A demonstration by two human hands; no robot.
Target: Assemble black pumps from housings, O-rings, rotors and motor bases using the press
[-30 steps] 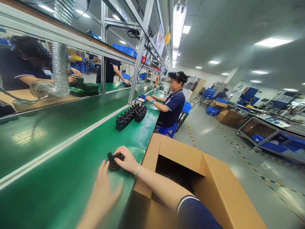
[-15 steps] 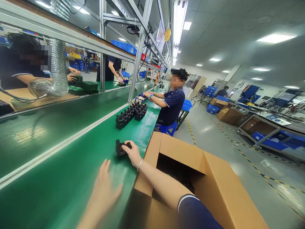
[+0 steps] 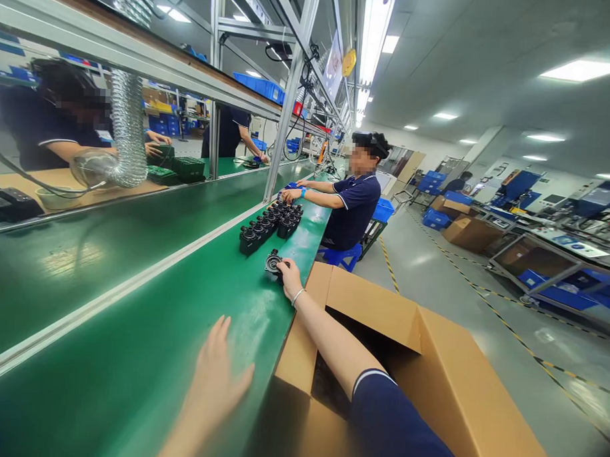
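- Two bare hands are seen over the long green conveyor belt (image 3: 131,329), which is bounded on its far side by a pale metal rail.
- The right hand (image 3: 289,276) is stretched far forward, and its fingers are closed over a small black round-faced plastic part (image 3: 274,263) that rests on the belt near the belt's right edge.
- A thin silver bracelet (image 3: 297,297) is worn on the right wrist, and a dark blue sleeve with a white-edged cuff (image 3: 378,411) covers the upper arm.
- The left hand (image 3: 214,378) is held flat and spread above the belt, nearer the camera; nothing is gripped in it, and it cannot be told whether the palm touches the belt.
- A double row of similar black plastic parts (image 3: 270,222) is lined up on the belt just beyond the held part, apart from it.
- A large open brown cardboard box (image 3: 430,366) is placed just beside the belt's right edge, under the right forearm, with its flaps raised.
- A seated co-worker in a dark blue polo shirt (image 3: 353,207) is positioned farther along the belt on a blue stool, with both forearms laid on the belt.
- A ribbed silver flexible duct (image 3: 128,129) hangs behind the clear partition at the left, where another person is partly seen.
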